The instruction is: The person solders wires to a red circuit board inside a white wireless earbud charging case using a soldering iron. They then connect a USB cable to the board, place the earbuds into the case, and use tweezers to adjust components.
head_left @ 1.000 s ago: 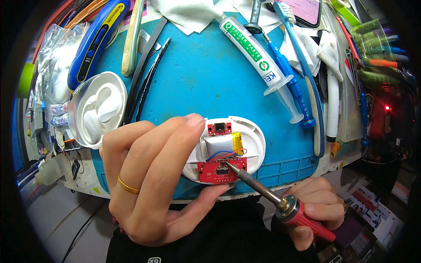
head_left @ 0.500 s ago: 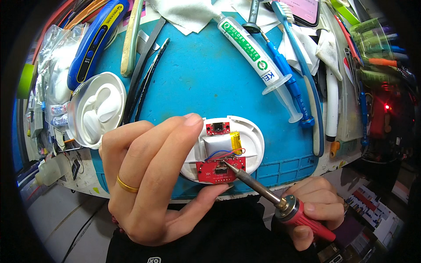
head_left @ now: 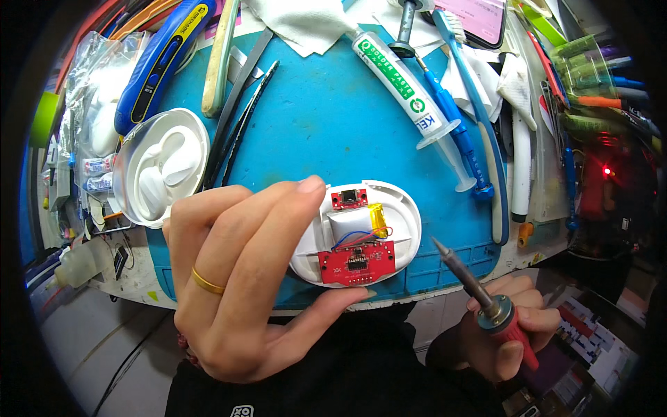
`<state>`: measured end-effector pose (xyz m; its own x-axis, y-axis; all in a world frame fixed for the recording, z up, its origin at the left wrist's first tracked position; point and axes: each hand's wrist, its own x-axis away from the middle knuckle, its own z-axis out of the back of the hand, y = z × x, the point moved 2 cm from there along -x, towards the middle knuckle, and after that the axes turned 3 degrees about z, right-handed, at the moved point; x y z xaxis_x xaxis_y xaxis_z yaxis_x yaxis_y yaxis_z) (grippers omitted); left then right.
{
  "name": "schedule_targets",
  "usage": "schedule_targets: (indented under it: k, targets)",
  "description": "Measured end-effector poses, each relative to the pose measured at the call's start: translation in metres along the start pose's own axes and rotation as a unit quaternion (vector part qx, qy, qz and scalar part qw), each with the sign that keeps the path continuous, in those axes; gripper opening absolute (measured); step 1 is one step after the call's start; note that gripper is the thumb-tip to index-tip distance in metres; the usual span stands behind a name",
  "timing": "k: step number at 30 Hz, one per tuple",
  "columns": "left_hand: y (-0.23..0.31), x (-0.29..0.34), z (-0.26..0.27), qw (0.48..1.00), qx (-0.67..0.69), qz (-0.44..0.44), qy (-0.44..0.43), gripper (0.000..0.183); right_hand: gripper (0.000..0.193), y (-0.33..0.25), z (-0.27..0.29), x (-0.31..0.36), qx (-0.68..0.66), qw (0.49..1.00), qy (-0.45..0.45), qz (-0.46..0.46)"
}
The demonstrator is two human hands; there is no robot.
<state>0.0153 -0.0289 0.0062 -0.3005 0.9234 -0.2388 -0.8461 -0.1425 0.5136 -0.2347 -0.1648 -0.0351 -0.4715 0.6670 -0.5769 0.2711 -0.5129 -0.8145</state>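
On blue mat (head_left: 333, 125): left hand (head_left: 243, 278) pinches white shell (head_left: 358, 233); right hand (head_left: 511, 333) grips soldering iron (head_left: 479, 299).

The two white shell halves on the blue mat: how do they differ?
The white shell half with boards is pinched by the left hand and carries two red circuit boards, wires and a yellow-wrapped part; the moulded white shell half lies untouched, holding only shaped hollows. The first sits at the mat's near edge, the second at its left edge. Both are white, rounded plastic.

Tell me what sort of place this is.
Likely an electronics repair bench: a soldering iron in the right hand, an opened white case with red circuit boards in the left hand, a paste syringe on a blue mat.
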Motion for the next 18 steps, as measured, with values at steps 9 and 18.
schedule_targets:
  k: [9, 18]
  targets:
    - [0.002, 0.002, -0.001, 1.000, 0.003, 0.004, 0.026, 0.091, 0.027, -0.012, 0.011, 0.003, 0.130, 0.989, -0.067, 0.018]
    - [0.002, 0.002, -0.003, 1.000, -0.008, 0.007, 0.026, 0.091, 0.034, -0.021, 0.010, 0.002, 0.166, 0.979, -0.111, 0.030]
